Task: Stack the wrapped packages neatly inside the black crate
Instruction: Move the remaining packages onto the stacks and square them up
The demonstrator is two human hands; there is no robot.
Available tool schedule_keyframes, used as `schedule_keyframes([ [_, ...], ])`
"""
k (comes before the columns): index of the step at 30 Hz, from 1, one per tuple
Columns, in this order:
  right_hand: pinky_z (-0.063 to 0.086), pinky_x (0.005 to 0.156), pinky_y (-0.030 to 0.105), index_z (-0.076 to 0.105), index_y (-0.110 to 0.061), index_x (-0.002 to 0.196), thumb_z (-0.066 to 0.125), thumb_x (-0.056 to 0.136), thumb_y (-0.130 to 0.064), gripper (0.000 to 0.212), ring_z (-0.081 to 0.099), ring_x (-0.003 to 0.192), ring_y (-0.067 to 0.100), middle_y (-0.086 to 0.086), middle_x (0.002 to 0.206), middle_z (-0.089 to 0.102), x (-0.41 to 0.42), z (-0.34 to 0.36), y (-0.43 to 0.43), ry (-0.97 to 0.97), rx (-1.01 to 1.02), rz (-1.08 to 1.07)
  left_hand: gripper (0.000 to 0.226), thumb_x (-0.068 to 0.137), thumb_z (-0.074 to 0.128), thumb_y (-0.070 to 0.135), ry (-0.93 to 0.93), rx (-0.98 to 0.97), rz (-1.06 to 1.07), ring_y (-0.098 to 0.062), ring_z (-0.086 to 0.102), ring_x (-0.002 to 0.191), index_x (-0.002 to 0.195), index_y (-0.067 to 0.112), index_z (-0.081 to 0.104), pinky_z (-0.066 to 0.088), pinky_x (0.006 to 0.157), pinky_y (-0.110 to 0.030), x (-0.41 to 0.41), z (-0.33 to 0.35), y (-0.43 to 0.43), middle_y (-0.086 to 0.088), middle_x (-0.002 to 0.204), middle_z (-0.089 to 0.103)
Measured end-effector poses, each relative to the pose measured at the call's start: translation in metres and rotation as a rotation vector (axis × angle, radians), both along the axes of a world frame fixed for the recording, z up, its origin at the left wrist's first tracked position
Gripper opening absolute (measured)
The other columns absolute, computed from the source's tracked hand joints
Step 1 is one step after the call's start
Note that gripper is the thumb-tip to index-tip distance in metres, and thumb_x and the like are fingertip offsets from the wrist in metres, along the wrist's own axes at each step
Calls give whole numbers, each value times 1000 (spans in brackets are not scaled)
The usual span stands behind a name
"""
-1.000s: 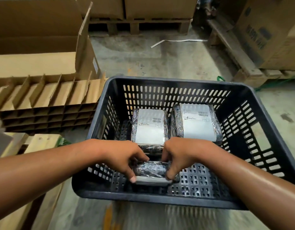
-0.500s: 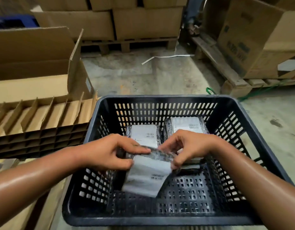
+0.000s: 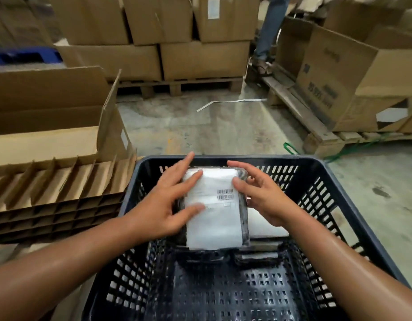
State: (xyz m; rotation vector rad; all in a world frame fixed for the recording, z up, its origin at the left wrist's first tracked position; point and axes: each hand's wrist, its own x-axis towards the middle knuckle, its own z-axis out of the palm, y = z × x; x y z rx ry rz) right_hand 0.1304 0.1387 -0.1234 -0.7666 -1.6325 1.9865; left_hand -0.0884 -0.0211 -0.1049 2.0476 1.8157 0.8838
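The black crate (image 3: 270, 158) stands in front of me on the floor. Between my hands is a wrapped package (image 3: 214, 218), dark film with a white barcode label facing up, lying flat over the back left part of the crate. My left hand (image 3: 163, 205) covers its left edge, thumb and forefinger spread on the label. My right hand (image 3: 265, 200) grips its right edge with curved fingers. Beside it on the right, lower down, shows the white label of another package (image 3: 267, 225). The package below the held one is mostly hidden.
An open carton (image 3: 49, 107) and stacked cardboard dividers (image 3: 61, 181) stand close on the left. Cartons on pallets (image 3: 177, 59) line the back and right (image 3: 339, 72). A person's leg (image 3: 267, 31) stands far back. A green strap (image 3: 290, 148) and white strip (image 3: 223, 103) lie on the concrete.
The package was lifted from the near floor of the crate, turned label-up and carried to the back left, over a package lying there. My view has tilted upward.
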Motion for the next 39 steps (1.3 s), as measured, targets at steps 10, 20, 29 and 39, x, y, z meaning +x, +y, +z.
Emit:
schedule_keyframes([
  [10, 64, 82, 53, 67, -28, 133, 74, 84, -32, 49, 74, 101, 30, 21, 126, 70, -5, -4, 1, -59, -51, -54, 156, 50, 84, 77, 262, -253, -254, -24, -36, 149, 161, 29, -15, -4, 116, -64, -15, 7, 2, 6, 165, -31],
  [20, -1, 117, 18, 12, -80, 144, 95, 31, -76, 140, -20, 148, -14, -23, 166, -24, -3, -25, -14, -487, 598, 325, 148, 54, 89, 66, 209, -283, -164, -25, -10, 154, 162, 8, 4, 9, 127, -49, -19, -14, 2, -6, 165, -1],
  [29, -2, 119, 25, -7, -47, 163, 91, 37, -78, 162, -22, 152, 11, -3, 166, -37, -12, -41, -8, -689, 759, 407, 158, 52, 76, 78, 379, -494, -129, -27, -23, 152, 158, 9, -20, 10, 127, -48, -17, -39, 22, 0, 165, -22],
  [39, 18, 125, 34, -10, -37, 163, 82, 44, -84, 158, 2, 161, 32, 7, 162, -45, -27, -48, -17, -818, 855, 443, 162, 54, 88, 64, 464, -601, -99, -35, -4, 152, 154, 1, -23, 17, 126, -44, -19, -50, 33, -9, 163, -16],
])
